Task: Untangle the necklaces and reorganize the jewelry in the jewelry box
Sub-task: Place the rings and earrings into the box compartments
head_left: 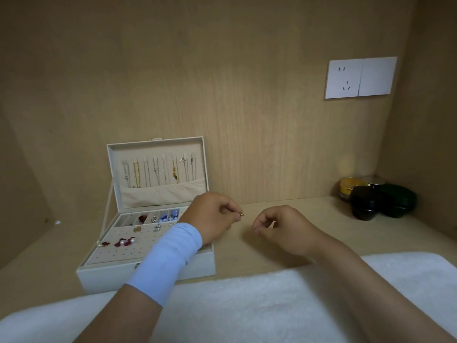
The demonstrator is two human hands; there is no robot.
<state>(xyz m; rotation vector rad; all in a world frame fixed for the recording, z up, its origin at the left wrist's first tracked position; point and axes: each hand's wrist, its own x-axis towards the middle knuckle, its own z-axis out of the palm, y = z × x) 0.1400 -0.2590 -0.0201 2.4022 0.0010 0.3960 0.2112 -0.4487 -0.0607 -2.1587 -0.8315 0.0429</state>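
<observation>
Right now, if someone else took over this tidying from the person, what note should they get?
Left hand: pinches a small gold piece to the right of the box.
Right hand: fingertips pinched together; any chain there is too fine to see.
Jewelry box: open.
Done, it seems: necklaces hang side by side in its lid, earrings sit on its tray.
Left: probably free this piece and stow it.

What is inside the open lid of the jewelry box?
A row of necklaces hangs inside the lid, gold and silver chains side by side. Their lower ends go into a fabric pocket, so those parts are hidden.
</observation>
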